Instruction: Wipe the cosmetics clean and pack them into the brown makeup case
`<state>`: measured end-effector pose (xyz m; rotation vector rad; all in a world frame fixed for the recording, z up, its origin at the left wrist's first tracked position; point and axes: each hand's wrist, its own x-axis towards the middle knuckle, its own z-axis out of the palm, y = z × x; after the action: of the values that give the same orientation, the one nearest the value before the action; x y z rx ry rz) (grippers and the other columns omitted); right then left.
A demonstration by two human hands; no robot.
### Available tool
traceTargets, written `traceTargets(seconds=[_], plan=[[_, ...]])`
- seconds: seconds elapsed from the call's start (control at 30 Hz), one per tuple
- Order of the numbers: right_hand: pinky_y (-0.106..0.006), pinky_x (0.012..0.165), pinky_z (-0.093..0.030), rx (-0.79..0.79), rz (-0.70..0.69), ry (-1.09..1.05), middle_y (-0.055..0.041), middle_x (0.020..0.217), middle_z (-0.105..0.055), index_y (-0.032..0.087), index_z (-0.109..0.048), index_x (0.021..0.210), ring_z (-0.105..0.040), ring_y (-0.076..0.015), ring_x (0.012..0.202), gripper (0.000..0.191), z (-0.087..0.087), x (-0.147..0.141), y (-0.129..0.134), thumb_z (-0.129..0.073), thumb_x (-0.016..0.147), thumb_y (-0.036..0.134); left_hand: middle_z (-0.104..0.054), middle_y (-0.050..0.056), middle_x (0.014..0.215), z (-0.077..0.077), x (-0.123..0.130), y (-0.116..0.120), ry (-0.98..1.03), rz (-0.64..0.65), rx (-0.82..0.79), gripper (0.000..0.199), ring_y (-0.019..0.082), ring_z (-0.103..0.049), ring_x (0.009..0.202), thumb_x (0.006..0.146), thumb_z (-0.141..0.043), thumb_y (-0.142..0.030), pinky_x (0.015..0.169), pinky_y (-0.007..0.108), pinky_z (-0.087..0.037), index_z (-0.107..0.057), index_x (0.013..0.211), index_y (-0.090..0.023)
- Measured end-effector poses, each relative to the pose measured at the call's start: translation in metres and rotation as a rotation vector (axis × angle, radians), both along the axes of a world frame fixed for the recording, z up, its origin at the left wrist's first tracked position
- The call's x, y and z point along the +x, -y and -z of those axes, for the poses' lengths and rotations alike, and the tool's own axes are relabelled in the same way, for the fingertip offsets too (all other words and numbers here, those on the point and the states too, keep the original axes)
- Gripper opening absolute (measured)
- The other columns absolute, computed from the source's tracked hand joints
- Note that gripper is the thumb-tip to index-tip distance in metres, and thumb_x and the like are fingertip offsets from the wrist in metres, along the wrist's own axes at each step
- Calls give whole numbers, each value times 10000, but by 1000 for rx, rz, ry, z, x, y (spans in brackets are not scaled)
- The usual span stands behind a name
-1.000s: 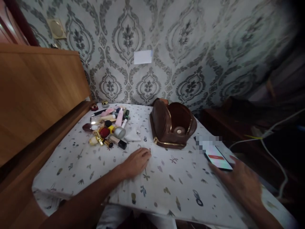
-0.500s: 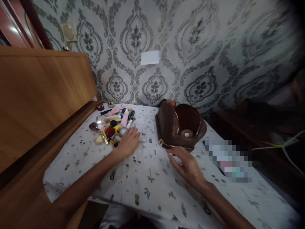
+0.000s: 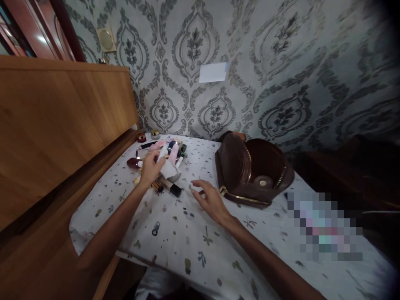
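My left hand (image 3: 151,170) is over the pile of cosmetics, its fingers closed on a white, tissue-like piece (image 3: 170,170); its exact kind is unclear. Beside it lie a pink tube (image 3: 174,153), a dark-capped bottle (image 3: 171,186) and a gold-and-black tube (image 3: 157,186). My right hand (image 3: 210,200) is held over the cloth between the pile and the bag, fingers apart and nothing in them. Right of it, a brown handbag (image 3: 234,166) stands with its top unzipped, showing a dark interior and a round light disc.
A patterned white cloth (image 3: 175,237) covers the table. Two small jars, one gold-lidded (image 3: 155,134), stand near the wall. A wooden cabinet (image 3: 62,125) borders the left side. At right lies a pixelated, blurred-out object (image 3: 321,225).
My left hand has moved left and away from me, lifting the white piece. My right hand has gone left, away from the handbag. The view has turned slightly left.
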<state>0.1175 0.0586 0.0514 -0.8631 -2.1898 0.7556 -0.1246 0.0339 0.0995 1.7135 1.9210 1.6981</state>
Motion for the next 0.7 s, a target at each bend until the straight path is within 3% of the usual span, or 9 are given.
traceTargets(seconds=[0.1,0.2,0.3,0.4,0.53,0.7], plan=[[-468,906,-524,22,25,36,-128,1200,-638,210,-568,1254,-589,-306,1129,431,4,-30,-5,-532,895,446,-405,-55,678,5,-22,-2,214,-66,88,215,120,-423,628,803,-592,-295,570,222,-365,-409,722,-216],[-508,991,-468,-3,111,67,-171,1253,-599,163,-501,1323,-544,-344,1201,558,11,-58,-11,-572,864,471,-470,-36,766,14,-22,0,205,-86,146,168,125,-476,698,839,-578,-303,617,223,-408,-438,813,-214],[-488,969,-478,-51,165,50,-158,1273,-595,179,-477,1330,-554,-341,1192,578,20,-76,-14,-588,842,468,-545,-1,840,26,-9,5,29,-67,111,89,154,-541,760,901,-524,-289,670,267,-455,-476,897,-215],[-465,944,-482,-69,187,31,-138,1212,-630,182,-485,1302,-590,-319,1124,554,31,-85,-16,-591,825,443,-608,34,885,38,9,10,-266,36,30,31,206,-592,835,925,-492,-244,762,355,-495,-514,935,-224],[-435,901,-489,-53,207,13,-130,1077,-672,169,-551,1139,-619,-300,1036,390,41,-92,-28,-549,810,379,-657,65,946,48,24,12,-556,163,-10,76,263,-611,945,925,-485,-190,850,432,-505,-546,913,-236],[-409,837,-497,-116,177,-16,-112,1014,-691,178,-586,1024,-644,-288,950,329,39,-96,-41,-577,762,377,-657,62,943,49,20,9,-611,142,1,67,264,-619,922,947,-484,-215,799,415,-514,-543,939,-246]])
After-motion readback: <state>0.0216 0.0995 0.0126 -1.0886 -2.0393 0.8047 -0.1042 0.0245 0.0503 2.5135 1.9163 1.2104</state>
